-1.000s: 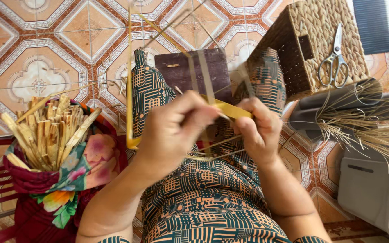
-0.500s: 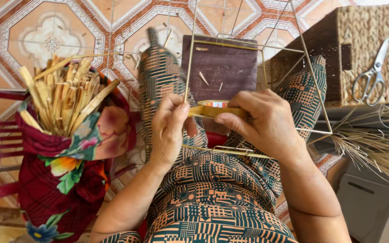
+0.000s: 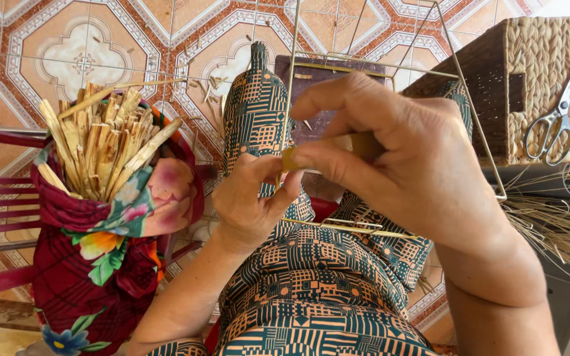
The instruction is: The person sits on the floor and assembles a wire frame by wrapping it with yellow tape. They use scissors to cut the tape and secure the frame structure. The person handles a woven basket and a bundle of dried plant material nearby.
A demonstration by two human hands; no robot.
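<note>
Head view: flat yellow straw strip (image 3: 289,159) pinched by both hands.

Flat yellow straw strip (image 3: 289,159), pinched btwn both hands, above lap.

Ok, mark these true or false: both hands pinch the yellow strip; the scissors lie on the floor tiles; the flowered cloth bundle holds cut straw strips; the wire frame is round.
1. Both the left hand and right hand pinch the flat yellow straw strip: true.
2. The metal scissors lie on the tiles: false, they rest on the woven straw basket.
3. The red flowered cloth bundle holds cut pale straw strips: true.
4. The thin wire frame is round: false, it has straight bars and corners.
</note>
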